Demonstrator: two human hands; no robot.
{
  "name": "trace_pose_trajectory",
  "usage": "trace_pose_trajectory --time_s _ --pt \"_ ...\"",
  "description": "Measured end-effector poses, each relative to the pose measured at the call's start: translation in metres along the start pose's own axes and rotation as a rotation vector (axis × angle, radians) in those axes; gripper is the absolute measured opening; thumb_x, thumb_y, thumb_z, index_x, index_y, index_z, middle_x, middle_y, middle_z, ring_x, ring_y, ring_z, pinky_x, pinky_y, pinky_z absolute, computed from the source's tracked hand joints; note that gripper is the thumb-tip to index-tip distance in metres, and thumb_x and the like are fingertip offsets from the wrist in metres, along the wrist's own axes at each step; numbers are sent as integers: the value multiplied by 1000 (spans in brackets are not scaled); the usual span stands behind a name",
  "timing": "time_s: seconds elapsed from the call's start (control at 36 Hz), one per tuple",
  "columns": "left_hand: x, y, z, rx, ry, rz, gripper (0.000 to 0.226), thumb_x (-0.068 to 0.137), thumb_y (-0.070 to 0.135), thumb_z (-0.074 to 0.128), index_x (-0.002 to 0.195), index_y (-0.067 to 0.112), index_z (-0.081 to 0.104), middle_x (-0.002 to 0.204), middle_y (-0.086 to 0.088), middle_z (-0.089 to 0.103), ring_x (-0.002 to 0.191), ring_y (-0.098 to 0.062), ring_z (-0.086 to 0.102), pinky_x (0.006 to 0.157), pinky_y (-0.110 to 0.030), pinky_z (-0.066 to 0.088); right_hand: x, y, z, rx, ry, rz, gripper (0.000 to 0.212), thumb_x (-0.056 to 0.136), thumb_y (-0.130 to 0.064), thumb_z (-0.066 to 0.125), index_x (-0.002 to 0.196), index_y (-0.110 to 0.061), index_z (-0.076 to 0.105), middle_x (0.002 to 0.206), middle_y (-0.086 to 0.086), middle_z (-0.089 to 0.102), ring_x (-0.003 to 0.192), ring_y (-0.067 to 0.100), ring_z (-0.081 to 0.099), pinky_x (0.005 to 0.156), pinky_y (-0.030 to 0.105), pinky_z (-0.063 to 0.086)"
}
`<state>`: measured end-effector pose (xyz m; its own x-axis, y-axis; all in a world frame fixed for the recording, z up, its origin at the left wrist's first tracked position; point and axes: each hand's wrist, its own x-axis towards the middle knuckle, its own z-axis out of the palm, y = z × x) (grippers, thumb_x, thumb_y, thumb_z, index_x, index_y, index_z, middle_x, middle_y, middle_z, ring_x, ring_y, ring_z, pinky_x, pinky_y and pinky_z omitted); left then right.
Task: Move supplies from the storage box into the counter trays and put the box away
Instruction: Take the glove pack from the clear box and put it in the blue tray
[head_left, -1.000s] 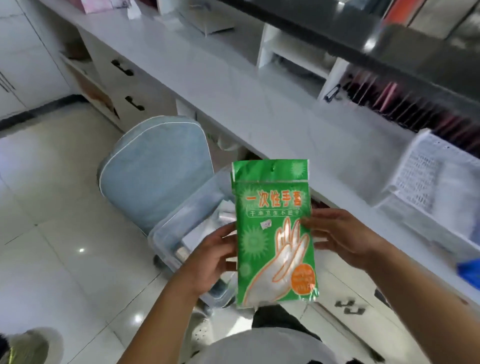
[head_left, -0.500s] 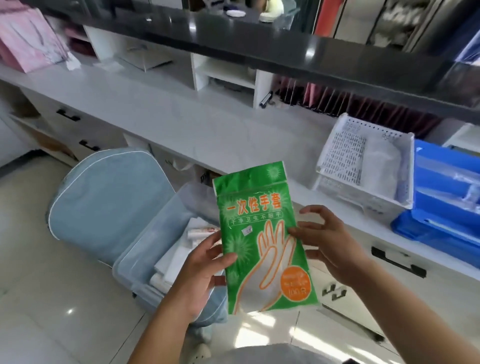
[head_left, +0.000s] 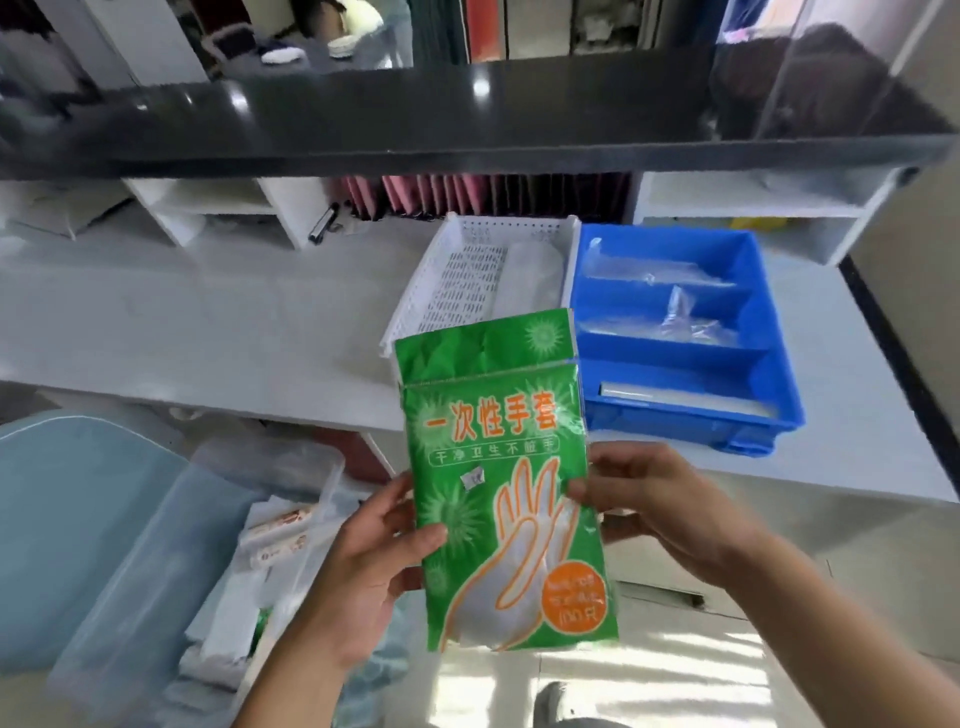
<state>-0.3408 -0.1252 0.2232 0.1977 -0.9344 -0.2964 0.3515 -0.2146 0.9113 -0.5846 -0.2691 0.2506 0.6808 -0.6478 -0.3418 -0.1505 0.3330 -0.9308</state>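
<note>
Head view: left hand (head_left: 363, 566) and right hand (head_left: 660, 509) each pinch one side edge of the green glove packet (head_left: 498, 483), thumbs on its printed face. Both grips are closed on the packet. Its long axis runs upright, header flap up and slightly tilted left. Orange characters read "一次性手套"; an orange disc reads "100". Beyond the grip on the table (head_left: 208, 332) sit the white tray (head_left: 467, 280) and blue tray (head_left: 680, 374). Left of the grip lies the clear storage box (head_left: 156, 561).

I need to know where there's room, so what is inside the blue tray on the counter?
The blue tray has three compartments: crumpled clear plastic bags fill the far two, and a flat clear packet lies in the nearest. Anything beneath the bags is covered.
</note>
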Motion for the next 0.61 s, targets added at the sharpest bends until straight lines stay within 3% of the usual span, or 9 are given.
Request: trace_pose_trajectory --time_s 0.08,0.22,0.36,0.61 --pt "16 5 33 27 -67 1 63 70 16 80 129 27 62 125 -17 67 108 -35 68 68 -35 57 -18 -3 -30 57 74 -43 32 76 -21 76 107 -16 74 107 14 75 98 34 72 85 55 56" --pt "46 20 74 108 -174 5 71 67 23 88 132 26 60 127 -16 66 107 -33 68 74 -37 58 -39 -12 -64 101 125 -105 37 73 -24 77 110 -18 74 109 10 75 98 31 72 80 49 57" --pt "80 37 104 167 -255 24 70 66 29 89 131 29 61 123 -10 69 103 -28 70 70 -34 58 -47 -28 -90 125 184 -179 36 72 -25 77 107 -17 75 109 11 75 99 32 72 82 51 59" --pt "164 45 148 114 -420 6 58 75 15 78 129 27 63 125 -9 68 102 -26 68 68 -36 56 -43 -64 -132 108 345 -272 30 76 -12 75 105 -18 75 103 14 76 90 34 74 64 35 61"
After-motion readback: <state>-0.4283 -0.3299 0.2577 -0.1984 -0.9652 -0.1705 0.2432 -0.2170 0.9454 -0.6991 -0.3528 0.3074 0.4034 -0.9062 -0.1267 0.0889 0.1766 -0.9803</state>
